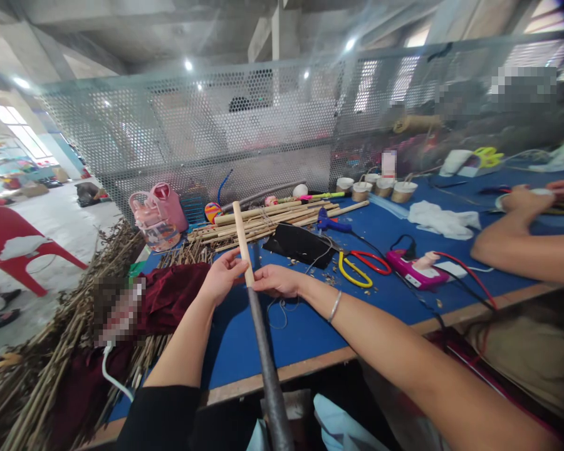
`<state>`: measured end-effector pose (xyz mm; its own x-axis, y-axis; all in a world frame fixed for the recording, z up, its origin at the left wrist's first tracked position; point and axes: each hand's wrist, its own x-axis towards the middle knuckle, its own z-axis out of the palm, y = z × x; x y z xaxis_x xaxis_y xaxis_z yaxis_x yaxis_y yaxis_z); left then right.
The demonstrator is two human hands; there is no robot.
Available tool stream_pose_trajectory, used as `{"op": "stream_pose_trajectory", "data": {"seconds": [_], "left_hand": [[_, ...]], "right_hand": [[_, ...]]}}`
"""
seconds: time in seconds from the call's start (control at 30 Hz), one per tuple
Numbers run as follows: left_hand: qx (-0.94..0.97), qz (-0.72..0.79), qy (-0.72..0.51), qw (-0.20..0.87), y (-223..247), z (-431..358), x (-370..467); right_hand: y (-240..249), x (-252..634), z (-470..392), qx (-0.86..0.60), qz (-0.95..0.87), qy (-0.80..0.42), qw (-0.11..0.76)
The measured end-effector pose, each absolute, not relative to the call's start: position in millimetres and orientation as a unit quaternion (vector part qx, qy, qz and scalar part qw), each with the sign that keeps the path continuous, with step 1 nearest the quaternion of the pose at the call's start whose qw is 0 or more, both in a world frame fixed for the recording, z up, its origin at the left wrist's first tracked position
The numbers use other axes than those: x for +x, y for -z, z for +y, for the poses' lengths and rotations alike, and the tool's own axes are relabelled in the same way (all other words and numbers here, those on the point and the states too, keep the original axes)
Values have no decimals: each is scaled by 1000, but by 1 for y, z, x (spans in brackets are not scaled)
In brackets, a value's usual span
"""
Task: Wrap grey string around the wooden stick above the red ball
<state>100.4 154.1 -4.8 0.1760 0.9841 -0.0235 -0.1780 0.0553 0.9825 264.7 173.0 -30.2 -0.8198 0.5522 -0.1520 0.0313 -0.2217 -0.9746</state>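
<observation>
A pale wooden stick [240, 235] rises tilted in front of me, and its lower length is a dark grey, tube-like section [262, 351] running down toward my lap. My left hand [223, 275] pinches the bare wood from the left. On the other side, my right hand [277, 280] has its fingers closed where the wood meets the grey part; whether that part is a sleeve or a wrapping I cannot tell. Just beyond my hands lie a black cloth [298, 244], yellow-and-red-handled scissors [357, 269] and a blue glue gun [333, 223].
Wooden sticks [282, 216] lie at the back beside a pink bottle [169, 207]. Dried stalks [51, 376] and dark red cloth [173, 294] fill the left. A purple power strip [416, 269], white gloves [444, 219] and a co-worker's arm [521, 250] are at right.
</observation>
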Motion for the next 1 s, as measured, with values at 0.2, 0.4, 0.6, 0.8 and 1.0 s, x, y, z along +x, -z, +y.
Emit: {"op": "stream_pose_trajectory", "data": {"seconds": [0.2,0.4,0.6,0.8,1.0], "left_hand": [[515,475,-500,508,4,155,107],[483,378,-491,618,1,153,104],[475,437,-509,569,6,154,108],[481,457,-515,542,8,155,113],[493,459,-512,533,11,155,115]], "right_hand": [[32,265,175,-237,-597,-746,174],[37,265,173,-162,-581,-779,168],[33,262,171,-241,-616,-728,178],[24,271,173,-245,-663,-694,139],[15,278,177,-273,-694,-652,136]]}}
